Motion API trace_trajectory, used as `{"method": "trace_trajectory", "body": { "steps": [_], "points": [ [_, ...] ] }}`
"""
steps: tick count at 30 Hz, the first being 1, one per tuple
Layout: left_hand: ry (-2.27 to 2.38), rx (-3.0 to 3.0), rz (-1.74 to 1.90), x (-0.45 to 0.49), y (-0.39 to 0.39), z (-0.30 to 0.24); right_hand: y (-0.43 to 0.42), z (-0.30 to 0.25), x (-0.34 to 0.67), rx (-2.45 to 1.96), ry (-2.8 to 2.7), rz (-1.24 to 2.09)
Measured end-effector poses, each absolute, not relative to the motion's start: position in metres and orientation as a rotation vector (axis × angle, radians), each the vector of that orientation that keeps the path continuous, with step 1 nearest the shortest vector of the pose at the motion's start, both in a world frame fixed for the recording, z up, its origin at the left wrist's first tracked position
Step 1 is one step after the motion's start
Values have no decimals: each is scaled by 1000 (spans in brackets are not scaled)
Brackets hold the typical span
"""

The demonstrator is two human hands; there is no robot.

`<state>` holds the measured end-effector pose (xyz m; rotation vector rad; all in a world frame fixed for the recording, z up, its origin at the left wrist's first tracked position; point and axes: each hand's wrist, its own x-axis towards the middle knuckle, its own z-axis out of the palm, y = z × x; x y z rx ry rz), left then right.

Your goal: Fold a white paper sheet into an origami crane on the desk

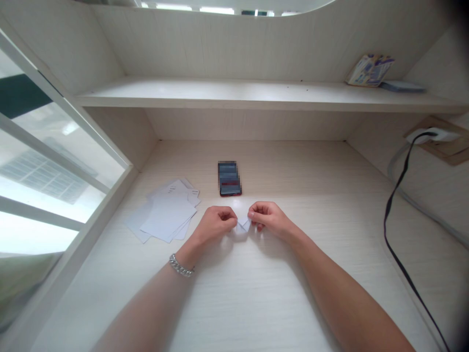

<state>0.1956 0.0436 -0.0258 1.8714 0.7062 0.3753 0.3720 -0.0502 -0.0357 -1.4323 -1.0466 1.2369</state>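
Left of the grip, loose sheets [168, 210] lie piled. The left hand [217, 221] pinches one side of a small folded paper [244, 225], with a phone [229, 179] just beyond. The right hand [271, 218] pinches the paper's other side. Well right of the grip, a black cord [388, 210] runs from a socket [445, 145].

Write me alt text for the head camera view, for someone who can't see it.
A person's left hand and right hand hold a small folded paper between them at a pale desk. A phone lies just beyond, with overlapping white sheets to the left; a shelf spans the back, and a black cable runs down the right.
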Motion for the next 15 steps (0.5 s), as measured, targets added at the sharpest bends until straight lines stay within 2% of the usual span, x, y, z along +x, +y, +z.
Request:
{"method": "trace_trajectory", "body": {
  "steps": [6, 15],
  "points": [
    [741, 1748, 461, 199, 40, -28, -50, -36, 373, -1457, -983, 1164],
    [721, 1891, 395, 200, 34, -32, -49, -38, 371, -1462, -1059, 1173]
  ]
}}
